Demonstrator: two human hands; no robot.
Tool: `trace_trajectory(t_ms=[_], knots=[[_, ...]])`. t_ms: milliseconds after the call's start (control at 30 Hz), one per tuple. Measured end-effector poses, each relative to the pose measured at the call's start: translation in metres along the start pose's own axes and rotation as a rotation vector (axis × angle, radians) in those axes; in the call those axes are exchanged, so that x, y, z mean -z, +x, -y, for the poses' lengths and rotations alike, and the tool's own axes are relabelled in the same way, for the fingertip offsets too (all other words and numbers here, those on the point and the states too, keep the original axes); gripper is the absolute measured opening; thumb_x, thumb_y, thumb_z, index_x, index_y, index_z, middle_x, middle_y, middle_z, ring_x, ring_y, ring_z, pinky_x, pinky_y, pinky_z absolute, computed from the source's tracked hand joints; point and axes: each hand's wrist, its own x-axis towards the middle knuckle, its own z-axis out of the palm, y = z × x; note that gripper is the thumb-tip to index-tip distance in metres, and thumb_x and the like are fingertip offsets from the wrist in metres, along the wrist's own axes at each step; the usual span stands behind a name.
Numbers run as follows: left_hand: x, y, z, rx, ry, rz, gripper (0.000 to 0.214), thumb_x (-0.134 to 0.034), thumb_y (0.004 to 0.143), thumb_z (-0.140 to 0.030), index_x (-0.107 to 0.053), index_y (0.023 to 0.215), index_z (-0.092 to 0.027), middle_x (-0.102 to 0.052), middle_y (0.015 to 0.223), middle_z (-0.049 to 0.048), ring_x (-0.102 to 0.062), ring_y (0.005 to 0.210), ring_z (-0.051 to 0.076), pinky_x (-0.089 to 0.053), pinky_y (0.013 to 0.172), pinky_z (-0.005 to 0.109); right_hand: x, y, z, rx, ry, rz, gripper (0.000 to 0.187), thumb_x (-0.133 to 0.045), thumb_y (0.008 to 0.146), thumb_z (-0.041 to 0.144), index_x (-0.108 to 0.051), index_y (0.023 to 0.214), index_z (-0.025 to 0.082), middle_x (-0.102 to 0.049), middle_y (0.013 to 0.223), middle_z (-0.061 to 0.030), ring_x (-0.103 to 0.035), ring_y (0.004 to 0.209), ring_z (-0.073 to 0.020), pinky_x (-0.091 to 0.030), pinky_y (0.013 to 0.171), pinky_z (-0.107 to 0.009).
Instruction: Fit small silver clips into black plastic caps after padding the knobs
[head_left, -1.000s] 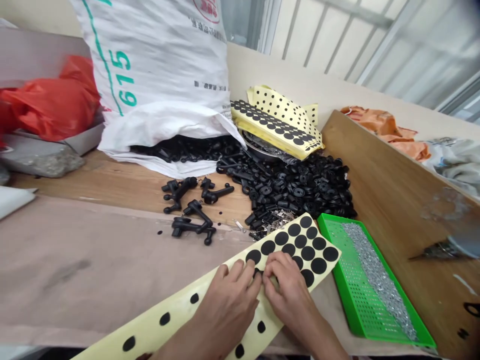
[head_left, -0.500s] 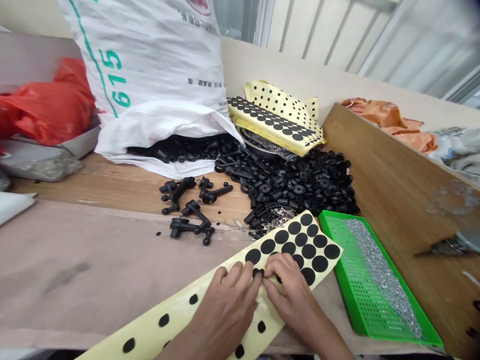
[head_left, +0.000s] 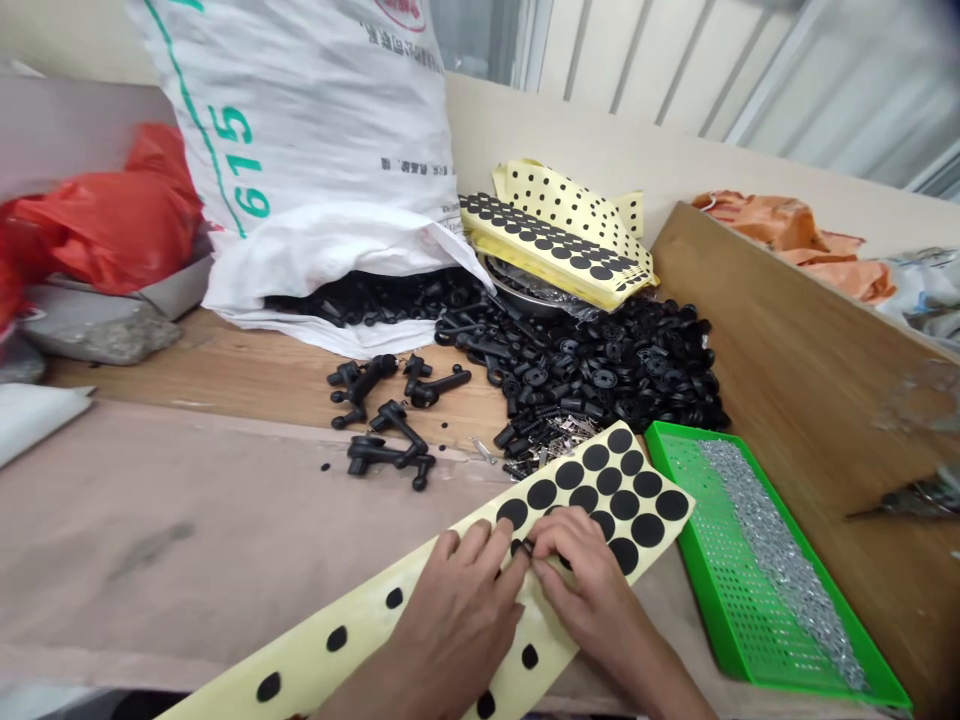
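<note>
A yellow backing sheet [head_left: 442, 565] with round black stickers lies slantwise before me. Large discs fill its far right end, while small black dots are scattered over the nearer part. My left hand [head_left: 465, 610] rests on the sheet, fingers spread and slightly bent, its index fingertip against a black sticker [head_left: 517, 547]. Thumb and index finger of my right hand [head_left: 581, 570] are pinched together at that sticker's edge, touching the left fingertip. The fingers hide part of the sticker, so how far it is lifted does not show.
Black plastic arms [head_left: 390, 455] lie beyond the sheet. A heap of black parts [head_left: 622, 370] and a white sack [head_left: 315, 120] stand behind. Right of the sheet is a green tray [head_left: 739, 640] of small metal pieces, beside a wooden board [head_left: 810, 370]. More sticker sheets [head_left: 555, 250] lie on the heap.
The whole view has shifted slightly, so everything appears a little further right. At the same sticker, my right fingertips have closed in on its edge; my left hand stays on the sheet.
</note>
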Motion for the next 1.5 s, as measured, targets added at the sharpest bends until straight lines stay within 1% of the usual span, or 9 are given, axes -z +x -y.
trace_trajectory(t_ms=[200, 433, 567, 667, 833, 967, 1167, 1333, 1500], knots=[[0.006, 0.001, 0.002, -0.014, -0.049, 0.044, 0.027, -0.045, 0.088, -0.03, -0.054, 0.112, -0.02, -0.052, 0.126, 0.0119, -0.051, 0.104, 0.031, -0.047, 0.077, 0.046, -0.003, -0.003, 0.0, 0.1, -0.121, -0.058, 0.018, -0.042, 0.084, 0.004, -0.043, 0.082, 0.022, -0.056, 0.098, -0.0062, -0.051, 0.093, -0.0223, -0.041, 0.075, -0.037], [0.001, 0.001, 0.0, 0.0, -0.065, 0.031, 0.027, -0.047, 0.086, -0.026, -0.056, 0.11, -0.019, -0.053, 0.127, 0.0124, -0.052, 0.104, 0.032, -0.047, 0.078, 0.048, -0.003, -0.004, 0.001, 0.149, -0.109, -0.037, 0.019, -0.037, 0.087, 0.004, -0.04, 0.081, 0.022, -0.057, 0.084, -0.0029, -0.052, 0.085, -0.0206, -0.04, 0.075, -0.037], [0.008, -0.011, 0.034, -0.013, -0.226, -0.165, 0.032, -0.043, 0.088, -0.022, -0.052, 0.118, -0.024, -0.056, 0.121, 0.0074, -0.052, 0.106, 0.023, -0.046, 0.086, 0.035, -0.004, -0.008, 0.001, 0.172, -0.148, -0.055, 0.018, -0.038, 0.087, 0.004, -0.041, 0.086, 0.022, -0.059, 0.086, -0.0042, -0.054, 0.088, -0.0222, -0.04, 0.077, -0.039], [0.025, -0.012, 0.07, 0.2, -0.05, -0.391, 0.034, -0.035, 0.093, -0.024, -0.052, 0.122, -0.017, -0.06, 0.111, 0.0115, -0.052, 0.104, 0.025, -0.044, 0.087, 0.036, -0.005, -0.011, 0.001, 0.172, -0.118, -0.07, 0.019, -0.04, 0.087, 0.004, -0.041, 0.088, 0.022, -0.06, 0.09, -0.0053, -0.056, 0.091, -0.0222, -0.043, 0.078, -0.038], [0.055, 0.018, 0.094, 0.496, 0.243, -0.217, 0.037, -0.04, 0.091, -0.039, -0.061, 0.109, -0.015, -0.068, 0.086, 0.0137, -0.059, 0.088, 0.033, -0.044, 0.074, 0.042, -0.005, -0.014, -0.002, 0.049, -0.018, -0.12, 0.016, -0.043, 0.086, 0.009, -0.044, 0.085, 0.024, -0.063, 0.091, -0.0035, -0.06, 0.092, -0.0206, -0.048, 0.076, -0.033], [0.062, 0.035, 0.096, 0.53, 0.198, -0.162, 0.03, -0.041, 0.088, -0.034, -0.063, 0.087, -0.015, -0.068, 0.083, 0.0149, -0.06, 0.09, 0.034, -0.043, 0.073, 0.039, -0.002, -0.016, -0.01, -0.053, 0.165, -0.132, 0.012, -0.048, 0.085, 0.013, -0.048, 0.082, 0.024, -0.065, 0.096, -0.0041, -0.061, 0.095, -0.0202, -0.05, 0.078, -0.029], [0.058, 0.011, 0.115, 0.579, -0.107, -0.228, 0.027, -0.038, 0.084, -0.024, -0.053, 0.106, -0.021, -0.07, 0.085, 0.0022, -0.066, 0.076, 0.02, -0.046, 0.063, 0.026, 0.012, -0.019, -0.01, -0.318, 0.686, -0.222, 0.007, -0.058, 0.081, 0.024, -0.055, 0.075, 0.022, -0.067, 0.102, -0.0077, -0.063, 0.097, -0.0238, -0.05, 0.083, -0.034], [0.038, -0.018, 0.084, 0.405, -0.367, -0.406, 0.03, -0.043, 0.086, -0.033, -0.052, 0.113, -0.024, -0.069, 0.097, 0.0033, -0.065, 0.088, 0.02, -0.049, 0.066, 0.025, 0.016, -0.01, -0.001, -0.351, 0.956, -0.198, 0.009, -0.062, 0.079, 0.027, -0.058, 0.073, 0.023, -0.065, 0.108, -0.0067, -0.06, 0.102, -0.0229, -0.048, 0.087, -0.034], [0.004, -0.014, 0.035, 0.098, -0.099, -0.207, 0.044, -0.04, 0.08, -0.01, -0.053, 0.121, -0.02, -0.07, 0.089, 0.0073, -0.064, 0.081, 0.024, -0.051, 0.074, 0.035, 0.009, -0.007, 0.001, -0.406, 0.942, -0.169, 0.012, -0.062, 0.077, 0.029, -0.056, 0.07, 0.021, -0.065, 0.108, -0.0089, -0.059, 0.102, -0.0244, -0.046, 0.088, -0.037]])
